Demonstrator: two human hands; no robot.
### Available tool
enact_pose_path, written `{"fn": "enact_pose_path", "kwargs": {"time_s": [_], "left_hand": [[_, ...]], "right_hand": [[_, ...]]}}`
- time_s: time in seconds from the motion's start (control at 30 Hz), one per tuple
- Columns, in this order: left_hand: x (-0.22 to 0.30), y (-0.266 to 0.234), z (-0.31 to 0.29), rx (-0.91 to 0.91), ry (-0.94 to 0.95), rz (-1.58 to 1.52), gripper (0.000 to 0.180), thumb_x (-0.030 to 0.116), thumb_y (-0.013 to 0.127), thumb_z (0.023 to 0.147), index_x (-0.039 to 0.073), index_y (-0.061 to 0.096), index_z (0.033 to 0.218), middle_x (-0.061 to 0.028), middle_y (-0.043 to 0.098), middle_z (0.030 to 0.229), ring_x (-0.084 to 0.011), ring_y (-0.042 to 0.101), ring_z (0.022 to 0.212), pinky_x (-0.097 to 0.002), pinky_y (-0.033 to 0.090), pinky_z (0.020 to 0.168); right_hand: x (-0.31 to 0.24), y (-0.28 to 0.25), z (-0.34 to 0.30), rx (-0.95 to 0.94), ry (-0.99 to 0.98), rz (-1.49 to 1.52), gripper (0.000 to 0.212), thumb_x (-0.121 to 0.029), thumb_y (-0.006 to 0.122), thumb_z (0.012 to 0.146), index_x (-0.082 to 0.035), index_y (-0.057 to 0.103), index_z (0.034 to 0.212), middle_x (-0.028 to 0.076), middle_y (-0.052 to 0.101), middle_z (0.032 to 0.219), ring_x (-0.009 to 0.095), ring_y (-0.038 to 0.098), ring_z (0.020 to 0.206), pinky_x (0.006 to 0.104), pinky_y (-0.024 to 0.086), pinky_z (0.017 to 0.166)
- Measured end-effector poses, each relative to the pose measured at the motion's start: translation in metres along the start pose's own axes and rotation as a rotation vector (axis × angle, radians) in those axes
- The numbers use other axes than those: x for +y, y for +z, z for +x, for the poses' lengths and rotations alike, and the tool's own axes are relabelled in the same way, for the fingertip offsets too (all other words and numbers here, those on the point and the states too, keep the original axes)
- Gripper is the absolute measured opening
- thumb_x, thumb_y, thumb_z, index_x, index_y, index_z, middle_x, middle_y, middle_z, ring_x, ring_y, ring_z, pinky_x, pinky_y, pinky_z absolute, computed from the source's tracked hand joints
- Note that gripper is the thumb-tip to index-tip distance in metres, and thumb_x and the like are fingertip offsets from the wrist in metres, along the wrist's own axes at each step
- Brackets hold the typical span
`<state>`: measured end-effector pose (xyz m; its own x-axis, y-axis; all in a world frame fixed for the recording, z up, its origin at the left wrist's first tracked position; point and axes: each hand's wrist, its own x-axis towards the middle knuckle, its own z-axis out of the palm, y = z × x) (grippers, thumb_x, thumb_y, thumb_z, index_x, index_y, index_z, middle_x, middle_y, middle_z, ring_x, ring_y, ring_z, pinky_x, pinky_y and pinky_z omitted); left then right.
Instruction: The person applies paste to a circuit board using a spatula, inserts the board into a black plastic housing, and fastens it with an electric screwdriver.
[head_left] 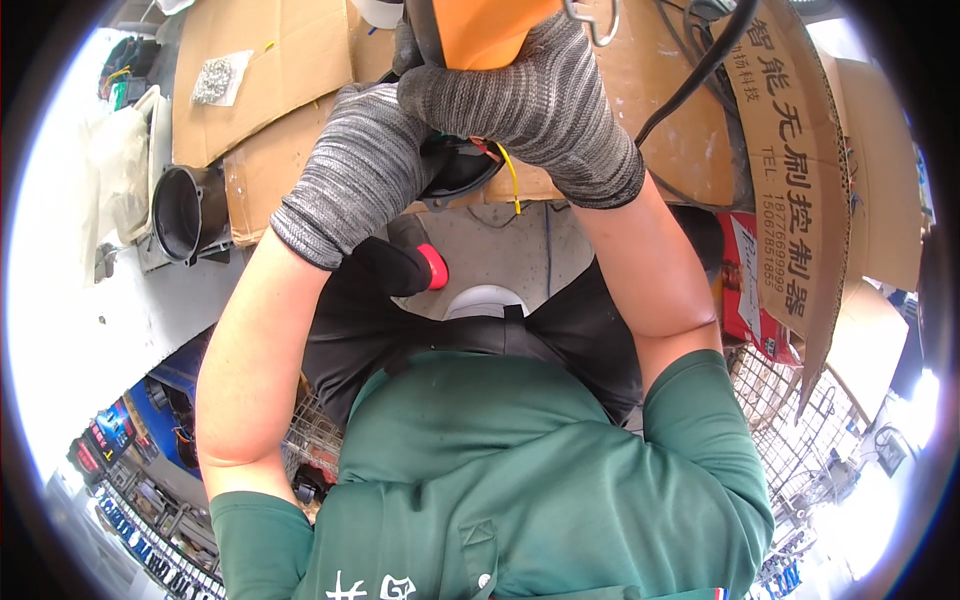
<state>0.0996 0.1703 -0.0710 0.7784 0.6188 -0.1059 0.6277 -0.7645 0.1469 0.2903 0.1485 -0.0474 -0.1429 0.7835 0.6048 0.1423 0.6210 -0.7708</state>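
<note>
**Both hands on the orange tool, top of frame**

Nearest my camera is the green shirt (520, 480), filling the lower frame. Above it, both forearms reach up. My right hand (540, 100), in a grey knit glove, is clenched around the orange tool (480, 30) at the top centre. My left hand (365, 165), gloved too, presses against a black round part (460, 165) just below; whether it grips I cannot tell. A yellow wire (512, 175) hangs beside it, over the cardboard-covered bench (270, 60). I judge the tool is being worked on the part; next calls for a steady hold beneath.
</note>
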Motion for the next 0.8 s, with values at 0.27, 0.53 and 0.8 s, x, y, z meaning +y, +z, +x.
{"fn": "enact_pose_path", "kwargs": {"time_s": [0.27, 0.53, 0.8], "left_hand": [[0.002, -0.006, -0.001, 0.164, 0.053, -0.155, 0.032, 0.017, 0.078, 0.082, 0.005, 0.071, 0.111, -0.0158, 0.074, 0.098, -0.0335, 0.072, 0.094, -0.043, 0.057, 0.085], [0.007, -0.009, -0.004, 0.247, -0.015, -0.318, 0.037, 0.016, 0.081, 0.08, 0.002, 0.07, 0.113, -0.0175, 0.074, 0.1, -0.035, 0.072, 0.096, -0.0422, 0.058, 0.088], [0.007, -0.012, -0.004, 0.18, -0.066, -0.324, 0.036, 0.017, 0.081, 0.081, 0.003, 0.071, 0.113, -0.0182, 0.074, 0.104, -0.035, 0.072, 0.098, -0.0424, 0.058, 0.088]], "right_hand": [[0.001, -0.001, 0.004, 0.034, -0.048, -0.095, 0.084, -0.021, 0.091, 0.073, -0.001, 0.05, 0.144, 0.017, 0.061, 0.136, 0.032, 0.061, 0.125, 0.0427, 0.047, 0.11], [0.0, 0.003, 0.005, 0.04, -0.067, -0.111, 0.083, -0.021, 0.091, 0.074, -0.001, 0.05, 0.143, 0.017, 0.061, 0.135, 0.032, 0.062, 0.124, 0.0426, 0.048, 0.109], [-0.002, 0.005, 0.008, 0.042, -0.079, -0.119, 0.082, -0.02, 0.09, 0.074, -0.001, 0.05, 0.143, 0.017, 0.062, 0.134, 0.031, 0.062, 0.123, 0.0425, 0.048, 0.109]]}}
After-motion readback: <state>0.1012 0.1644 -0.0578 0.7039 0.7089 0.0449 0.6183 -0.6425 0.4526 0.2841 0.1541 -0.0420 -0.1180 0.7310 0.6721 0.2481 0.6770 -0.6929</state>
